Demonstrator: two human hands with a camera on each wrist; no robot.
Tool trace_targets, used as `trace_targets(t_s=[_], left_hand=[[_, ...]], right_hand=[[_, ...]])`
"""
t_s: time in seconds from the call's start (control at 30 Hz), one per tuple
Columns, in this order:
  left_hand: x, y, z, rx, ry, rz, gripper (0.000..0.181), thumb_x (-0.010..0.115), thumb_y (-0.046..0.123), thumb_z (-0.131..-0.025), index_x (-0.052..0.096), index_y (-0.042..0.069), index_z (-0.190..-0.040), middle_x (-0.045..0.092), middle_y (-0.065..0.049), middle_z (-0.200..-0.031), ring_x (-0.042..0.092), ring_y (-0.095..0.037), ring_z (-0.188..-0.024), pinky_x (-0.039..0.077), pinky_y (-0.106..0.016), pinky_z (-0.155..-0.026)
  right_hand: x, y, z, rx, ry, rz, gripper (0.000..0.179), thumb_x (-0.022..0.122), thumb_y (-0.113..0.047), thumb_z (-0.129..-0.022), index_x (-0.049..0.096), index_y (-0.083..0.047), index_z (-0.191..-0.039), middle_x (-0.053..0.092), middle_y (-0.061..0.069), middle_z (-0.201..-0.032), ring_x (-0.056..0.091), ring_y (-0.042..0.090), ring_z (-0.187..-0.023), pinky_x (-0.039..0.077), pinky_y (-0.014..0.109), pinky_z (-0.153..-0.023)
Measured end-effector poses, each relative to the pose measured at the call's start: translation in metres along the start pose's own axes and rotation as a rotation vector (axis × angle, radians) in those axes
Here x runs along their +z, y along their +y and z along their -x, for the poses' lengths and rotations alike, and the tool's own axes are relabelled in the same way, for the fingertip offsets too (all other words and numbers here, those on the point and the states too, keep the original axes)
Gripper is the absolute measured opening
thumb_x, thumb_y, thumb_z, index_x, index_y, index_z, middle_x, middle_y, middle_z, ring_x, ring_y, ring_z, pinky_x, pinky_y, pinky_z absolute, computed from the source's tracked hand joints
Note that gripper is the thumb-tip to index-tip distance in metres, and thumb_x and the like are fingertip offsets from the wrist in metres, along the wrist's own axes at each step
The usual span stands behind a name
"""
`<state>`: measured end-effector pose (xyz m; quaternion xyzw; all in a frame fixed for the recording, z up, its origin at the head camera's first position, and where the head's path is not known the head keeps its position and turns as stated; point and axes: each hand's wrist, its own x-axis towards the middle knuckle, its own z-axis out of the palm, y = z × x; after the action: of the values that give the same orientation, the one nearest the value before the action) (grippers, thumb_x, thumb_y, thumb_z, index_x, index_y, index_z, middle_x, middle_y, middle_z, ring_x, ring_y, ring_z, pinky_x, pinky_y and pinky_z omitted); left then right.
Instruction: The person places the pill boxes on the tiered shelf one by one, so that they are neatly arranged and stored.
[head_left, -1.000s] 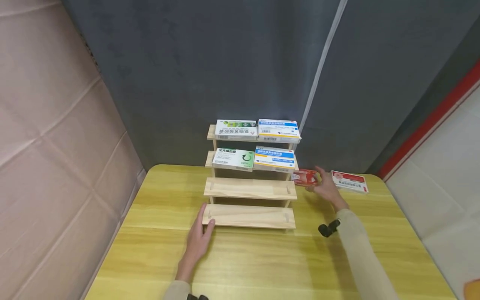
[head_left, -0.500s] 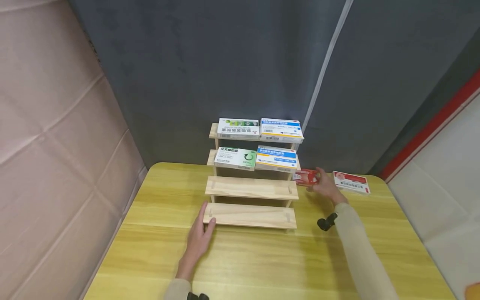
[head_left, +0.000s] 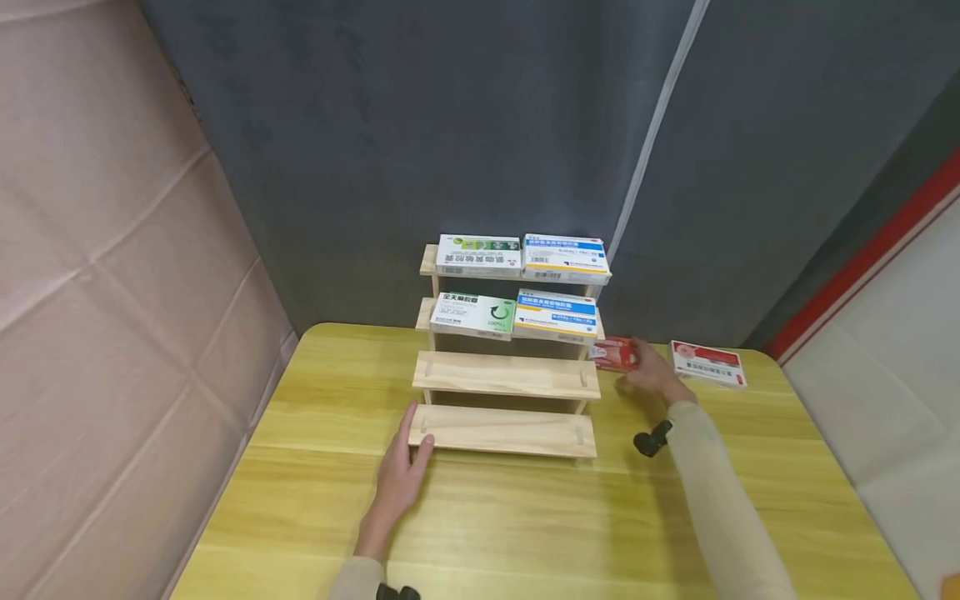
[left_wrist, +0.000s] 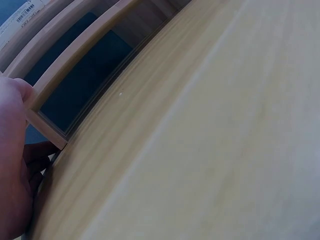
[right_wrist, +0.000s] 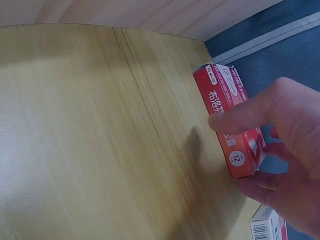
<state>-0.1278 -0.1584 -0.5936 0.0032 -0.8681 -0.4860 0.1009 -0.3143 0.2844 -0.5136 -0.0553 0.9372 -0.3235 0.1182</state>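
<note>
At the left end of a stepped wooden rack point(head_left: 502, 429), my left hand point(head_left: 400, 477) grips the lowest step. Its thumb lies on the front edge, and the fingers reach around the side post in the left wrist view. My right hand point(head_left: 652, 372) holds a red medicine box point(head_left: 612, 354) on the table, right of the rack. In the right wrist view, the thumb presses the face of the red medicine box point(right_wrist: 211, 90) while other fingers sit at its far side and end. Part of the box is hidden by the hand.
Two medicine boxes stand on the top step, a green-white one point(head_left: 480, 256) and a blue-white one point(head_left: 564, 258). Two more, green-white point(head_left: 472, 313) and blue-white point(head_left: 556, 315), occupy the second step. A red-white box point(head_left: 707, 364) lies right of my right hand. A dark curtain point(head_left: 450, 125) hangs behind.
The head view has shifted slightly. My right hand's fingers have drawn closer together at the red medicine box, which stays beside the rack. My left hand keeps its place on the rack.
</note>
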Motion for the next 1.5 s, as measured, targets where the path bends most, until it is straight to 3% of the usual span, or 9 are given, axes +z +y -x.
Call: trace_targets(t_s=[0.2,0.33,0.6,1.07,1.3,1.5], left_hand=[[0.000,0.001,-0.001,-0.008,-0.007,0.001,0.067,0.050,0.040,-0.106,0.018,0.027,-0.164,0.025,-0.003,-0.169,0.030,-0.041,-0.151,0.025,-0.068,-0.120],[0.000,0.002,-0.001,-0.005,-0.002,0.003,0.066,0.050,0.039,-0.106,0.019,0.026,-0.164,0.025,-0.002,-0.168,0.030,-0.040,-0.151,0.025,-0.067,-0.120],[0.000,0.001,-0.002,0.002,0.009,-0.010,0.066,0.050,0.039,-0.107,0.020,0.022,-0.163,0.026,-0.004,-0.168,0.031,-0.041,-0.150,0.025,-0.068,-0.120],[0.001,0.000,0.001,-0.010,0.003,-0.018,0.067,0.051,0.040,-0.106,0.019,0.026,-0.163,0.027,-0.003,-0.168,0.033,-0.040,-0.150,0.026,-0.067,-0.119],[0.001,0.002,0.003,-0.026,0.004,-0.016,0.066,0.050,0.040,-0.106,0.019,0.026,-0.163,0.026,-0.003,-0.168,0.032,-0.041,-0.150,0.026,-0.068,-0.119],[0.000,0.002,0.000,-0.029,0.001,-0.017,0.065,0.049,0.041,-0.107,0.019,0.027,-0.163,0.026,-0.001,-0.168,0.031,-0.039,-0.151,0.026,-0.066,-0.120]], right_hand=[[-0.001,-0.001,-0.002,0.033,-0.015,0.011,0.106,0.080,-0.015,-0.077,0.015,0.003,-0.159,0.029,0.032,-0.159,0.033,0.051,-0.141,0.025,0.069,-0.120],[-0.002,0.002,-0.004,-0.006,-0.002,0.034,0.105,0.080,-0.013,-0.074,0.019,0.004,-0.157,0.030,0.033,-0.156,0.033,0.052,-0.139,0.025,0.070,-0.119],[-0.005,0.004,-0.007,-0.007,-0.014,0.129,0.097,0.077,-0.016,-0.079,0.023,0.006,-0.157,0.012,0.034,-0.160,0.021,0.052,-0.140,0.021,0.075,-0.117],[-0.005,0.011,-0.010,0.047,-0.027,0.174,0.100,0.078,-0.018,-0.079,0.020,0.006,-0.157,0.013,0.035,-0.151,0.026,0.053,-0.132,0.032,0.076,-0.110],[-0.006,0.015,-0.008,0.013,0.000,0.176,0.090,0.073,-0.011,-0.077,0.028,0.007,-0.153,0.017,0.037,-0.147,0.029,0.052,-0.128,0.037,0.074,-0.107],[-0.003,0.020,-0.010,-0.025,0.064,0.169,0.082,0.072,-0.008,-0.075,0.035,0.011,-0.146,0.021,0.039,-0.149,0.029,0.055,-0.133,0.031,0.074,-0.112]])
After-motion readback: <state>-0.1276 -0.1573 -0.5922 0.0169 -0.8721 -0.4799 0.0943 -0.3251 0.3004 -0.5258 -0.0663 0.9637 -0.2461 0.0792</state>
